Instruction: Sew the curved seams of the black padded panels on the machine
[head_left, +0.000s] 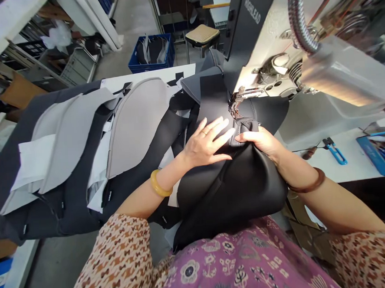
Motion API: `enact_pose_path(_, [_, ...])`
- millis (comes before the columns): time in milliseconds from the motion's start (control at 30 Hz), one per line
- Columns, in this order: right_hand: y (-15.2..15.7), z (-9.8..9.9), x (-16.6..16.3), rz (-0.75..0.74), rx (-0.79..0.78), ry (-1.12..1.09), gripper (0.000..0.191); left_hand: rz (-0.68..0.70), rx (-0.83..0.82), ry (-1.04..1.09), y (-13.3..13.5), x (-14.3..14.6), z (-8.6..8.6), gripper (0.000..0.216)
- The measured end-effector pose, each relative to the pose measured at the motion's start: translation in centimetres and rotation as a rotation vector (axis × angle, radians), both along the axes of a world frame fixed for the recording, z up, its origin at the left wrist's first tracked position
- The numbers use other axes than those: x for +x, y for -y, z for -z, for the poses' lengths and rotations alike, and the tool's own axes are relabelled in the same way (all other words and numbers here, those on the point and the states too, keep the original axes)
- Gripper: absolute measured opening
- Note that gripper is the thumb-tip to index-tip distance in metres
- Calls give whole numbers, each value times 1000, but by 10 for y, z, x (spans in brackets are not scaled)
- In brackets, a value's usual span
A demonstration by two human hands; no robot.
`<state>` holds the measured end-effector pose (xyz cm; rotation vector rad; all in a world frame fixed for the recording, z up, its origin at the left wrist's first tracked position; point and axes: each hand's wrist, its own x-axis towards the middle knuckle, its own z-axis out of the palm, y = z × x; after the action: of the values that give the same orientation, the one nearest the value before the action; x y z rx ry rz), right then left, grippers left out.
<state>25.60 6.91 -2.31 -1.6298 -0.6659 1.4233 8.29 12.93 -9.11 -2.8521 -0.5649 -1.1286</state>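
A large black leather-like cover [234, 193] drapes from the sewing machine bed over my lap. My left hand [208, 143] lies flat on it with fingers spread, just left of the machine's needle and presser foot [235, 106]. My right hand [260, 140] pinches a folded, stitched edge of the cover, thumb on top, close in front of the foot; its other fingers are hidden beneath the material. Under the lamp light, a seam shows at this fold. The sewing machine head [258, 40] stands above and to the right.
Grey and black sewn panels [139, 121] lie spread on the table to the left. Blue thread snips [335, 151] and a blue tray of tools [384, 152] are at the right. Beyond the table stand a blue crate [151, 67] and a stool [202, 34].
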Motion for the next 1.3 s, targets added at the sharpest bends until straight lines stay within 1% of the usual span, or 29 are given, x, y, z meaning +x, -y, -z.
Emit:
enact_pose_path(33, [-1, -1, 1, -12, 7, 12, 33, 26, 20, -22, 2, 4, 0, 55])
enact_pose_path(100, [-3, -3, 4, -52, 62, 109, 30, -30, 6, -31, 4, 11, 2, 46])
enact_pose_path(200, [-4, -7, 12, -129, 213, 433, 27, -153, -3, -57, 5, 20, 3, 40])
enact_pose_path(267, [-4, -9, 16, -146, 271, 671, 33, -196, 34, -57, 5, 23, 2, 39])
enact_pose_path(367, [-7, -12, 19, -132, 255, 922, 44, -242, 82, -48, 7, 25, -1, 37])
enact_pose_path(500, [-14, -14, 19, -123, 183, 1082, 51, -286, 141, -31, 5, 26, -3, 34])
enact_pose_path(600, [-20, -16, 18, -128, 139, 1136, 52, -277, 92, -24, 2, 28, -2, 34])
enact_pose_path(667, [-23, -16, 19, -138, 127, 1128, 52, -266, 53, -16, -1, 29, -1, 35])
enact_pose_path(800, [-27, -15, 21, -137, 121, 1091, 52, -248, 50, 23, -4, 31, 2, 37])
enact_pose_path(933, [-29, -14, 22, -138, 131, 1092, 50, -217, -19, 16, -5, 31, 3, 38])
enact_pose_path(1033, [-31, -15, 22, -159, 138, 1107, 48, -229, 18, 28, -5, 31, 3, 38])
enact_pose_path(1133, [-31, -17, 22, -168, 87, 1154, 48, -245, 75, 41, -5, 31, 3, 37])
enact_pose_path(1300, [-31, -20, 22, -204, 41, 1225, 49, -228, -11, 0, -5, 30, 2, 40])
